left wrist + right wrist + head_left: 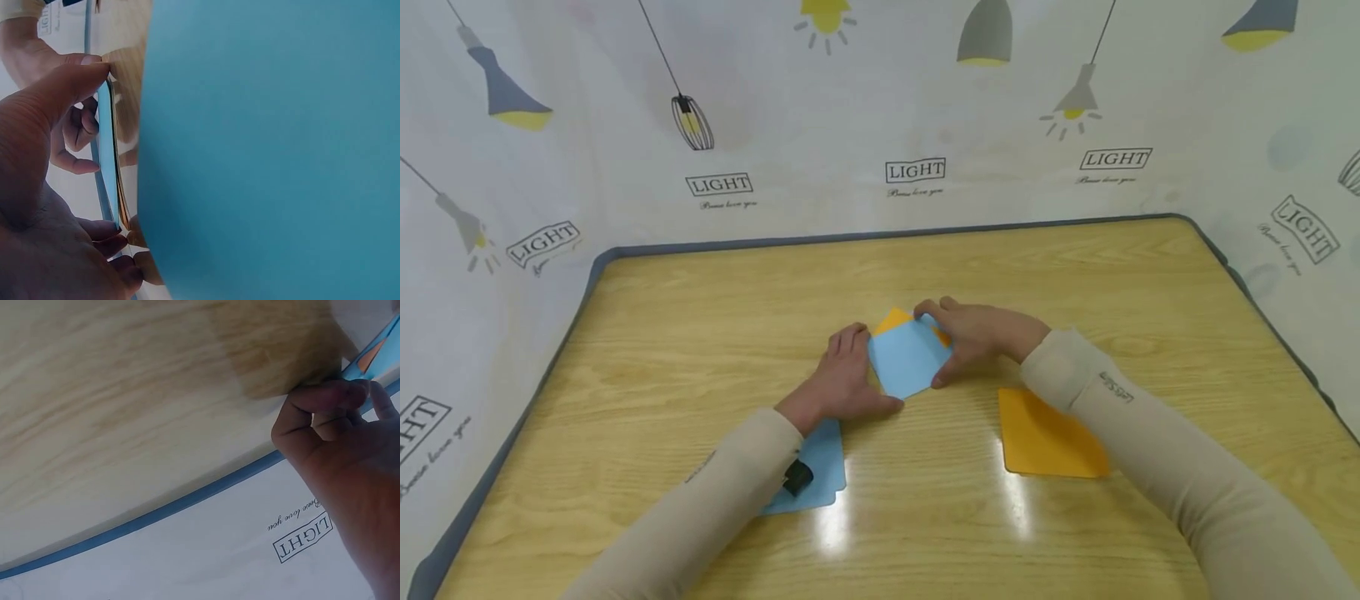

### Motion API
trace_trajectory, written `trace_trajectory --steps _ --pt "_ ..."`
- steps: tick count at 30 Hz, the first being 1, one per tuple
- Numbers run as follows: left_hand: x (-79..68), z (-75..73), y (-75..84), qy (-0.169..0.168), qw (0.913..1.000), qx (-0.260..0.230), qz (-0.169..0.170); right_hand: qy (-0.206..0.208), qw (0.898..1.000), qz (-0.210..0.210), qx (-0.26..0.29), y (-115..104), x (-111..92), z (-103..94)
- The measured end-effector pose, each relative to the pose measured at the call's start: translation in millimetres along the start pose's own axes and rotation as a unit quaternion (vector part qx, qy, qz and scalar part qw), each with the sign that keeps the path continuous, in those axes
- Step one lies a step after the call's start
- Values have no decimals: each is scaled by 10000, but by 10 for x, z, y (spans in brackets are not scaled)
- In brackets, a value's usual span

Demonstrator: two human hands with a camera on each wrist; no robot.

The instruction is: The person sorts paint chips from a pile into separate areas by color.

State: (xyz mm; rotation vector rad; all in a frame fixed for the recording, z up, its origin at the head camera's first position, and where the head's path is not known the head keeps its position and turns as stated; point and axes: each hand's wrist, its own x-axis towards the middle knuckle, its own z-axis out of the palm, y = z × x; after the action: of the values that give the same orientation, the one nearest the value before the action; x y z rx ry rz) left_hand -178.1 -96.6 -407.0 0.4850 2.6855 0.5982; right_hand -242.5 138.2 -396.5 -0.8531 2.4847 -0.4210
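Near the middle of the table, a small stack of blue and orange square cards [910,362] lies between both hands. A blue card is on top, with orange corners [891,319] showing from under it at odd angles. My left hand [848,379] grips the left side, thumb at the near corner and fingers at the far-left edge. My right hand [976,333] grips the right side between thumb and fingers. The left wrist view shows the thin stack [109,147] edge-on, between the left thumb [75,84] and fingertips.
A pile of blue cards [826,467] lies under my left forearm, partly hidden by the sleeve. Orange cards [1048,437] lie beside my right forearm, partly covered by it. The wooden table [737,300] has a dark edge along a white patterned curtain [820,125].
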Motion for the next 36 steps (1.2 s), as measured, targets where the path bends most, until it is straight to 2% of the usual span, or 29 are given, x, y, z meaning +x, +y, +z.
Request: trace_trajectory --steps 6,16,21,26,32,36 --pt "11 -7 -44 -24 10000 -11 63 221 9997 -25 -98 -7 -8 46" --pt "39 -53 -70 -30 9996 239 149 434 9989 -151 -23 -13 -55 71" --pt "60 -68 -64 -1 9995 288 121 469 9989 -18 63 16 -45 79" --pt "75 -40 -91 74 9997 209 135 476 9987 157 -82 41 14 95" --pt "109 -20 -94 277 9995 119 -71 441 9987 223 -108 18 -1 100" --pt "107 -32 -77 127 9996 114 -207 522 9985 123 -69 -6 -45 107"
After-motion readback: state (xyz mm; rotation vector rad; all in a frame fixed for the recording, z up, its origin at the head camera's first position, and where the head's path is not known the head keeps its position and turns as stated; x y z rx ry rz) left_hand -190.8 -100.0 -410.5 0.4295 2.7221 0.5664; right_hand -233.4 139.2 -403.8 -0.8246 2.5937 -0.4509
